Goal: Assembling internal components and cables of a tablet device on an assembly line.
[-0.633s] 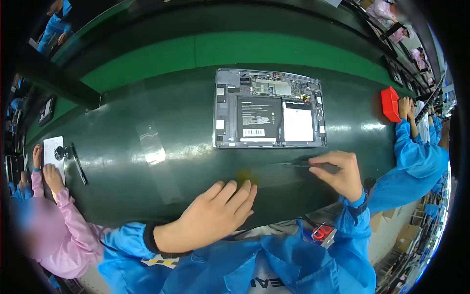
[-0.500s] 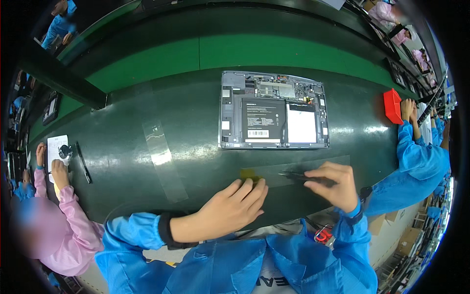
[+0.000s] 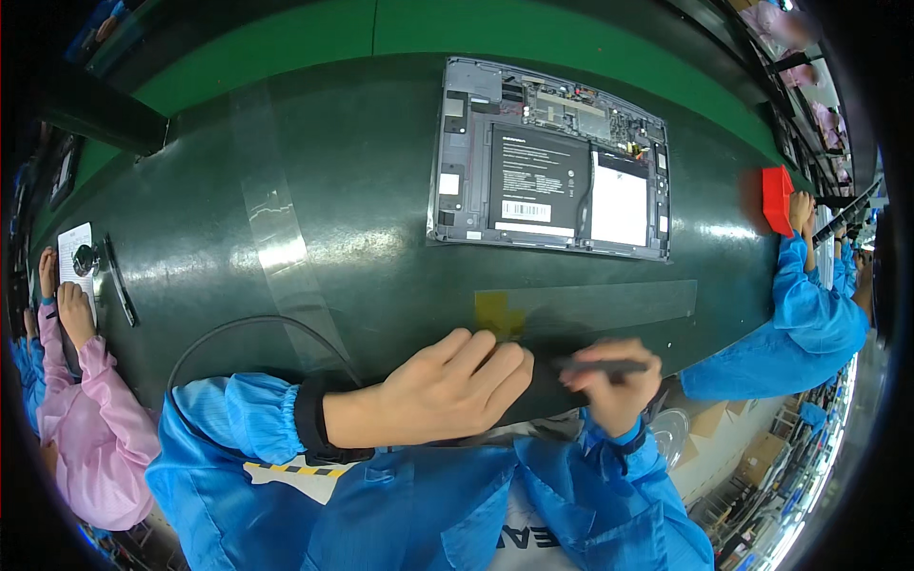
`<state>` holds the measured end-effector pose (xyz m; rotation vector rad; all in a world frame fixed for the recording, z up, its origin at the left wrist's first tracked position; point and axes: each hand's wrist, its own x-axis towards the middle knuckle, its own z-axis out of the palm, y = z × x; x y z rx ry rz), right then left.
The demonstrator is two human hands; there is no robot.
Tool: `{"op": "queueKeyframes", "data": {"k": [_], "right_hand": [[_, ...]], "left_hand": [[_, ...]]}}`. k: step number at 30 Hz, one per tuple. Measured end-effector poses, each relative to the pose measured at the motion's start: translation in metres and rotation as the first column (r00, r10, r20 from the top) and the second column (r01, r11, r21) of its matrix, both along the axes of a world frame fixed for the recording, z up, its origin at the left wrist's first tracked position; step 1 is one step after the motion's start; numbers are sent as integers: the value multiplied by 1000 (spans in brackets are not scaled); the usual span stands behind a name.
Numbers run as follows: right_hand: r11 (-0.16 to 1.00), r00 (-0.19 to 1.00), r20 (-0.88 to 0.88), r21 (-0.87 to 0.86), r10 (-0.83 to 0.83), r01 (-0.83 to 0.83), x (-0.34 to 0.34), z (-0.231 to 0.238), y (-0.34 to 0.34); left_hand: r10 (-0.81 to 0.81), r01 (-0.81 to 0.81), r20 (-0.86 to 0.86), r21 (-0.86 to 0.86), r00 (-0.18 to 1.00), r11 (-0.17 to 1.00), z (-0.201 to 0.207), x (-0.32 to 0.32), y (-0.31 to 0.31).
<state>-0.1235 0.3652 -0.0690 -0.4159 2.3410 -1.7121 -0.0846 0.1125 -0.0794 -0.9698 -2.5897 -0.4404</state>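
My left hand (image 3: 443,390) is just in front of a clear strip (image 3: 614,303) on the dark green table, beside a small piece of yellow translucent tape (image 3: 492,309) at the strip's left end. Its fingers are curled together with the tips turned down; anything between them is hidden. To its right, my right hand (image 3: 621,395) grips dark tweezers (image 3: 609,365), smeared by motion and pointing left toward the left hand. Beyond the strip lies an opened device (image 3: 464,143), its circuit board, black battery (image 3: 535,181) and white panel (image 3: 619,200) exposed.
Another clear strip (image 3: 278,238) is stuck to the table at left. A black cord (image 3: 238,325) loops by my left sleeve. At far left, a person in pink works by a paper sheet (image 3: 71,243) and pen (image 3: 121,281). A red bin (image 3: 777,200) stands at right near a person in blue.
My right hand has drawn nearer to me and leftward, with the tweezers. My left hand has pulled slightly off the yellow tape, its fingers more curled. The whole view has shifted.
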Motion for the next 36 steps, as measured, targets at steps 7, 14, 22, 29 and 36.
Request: {"op": "queueKeyframes", "data": {"k": [7,14,22,29,36], "right_hand": [[991,993,44,-66,-110,113,-18,-15,-8],[990,988,-56,17,-142,143,-14,-28,-4],[990,959,-268,75,-93,117,-11,-22,-14],[999,857,-516,42,17,5,-8,-15,-12],[977,946,-251,-113,-207,183,-56,38,47]], "left_hand": [[-70,64,-24,-193,997,979,-16,-1,5],[-102,98,-5,-229,995,968,-10,-2,3],[-93,90,-4,-219,996,972,-12,-1,3],[-120,122,24,-266,993,956,-7,-5,0],[-122,140,182,-90,976,986,13,-17,-2]]}}
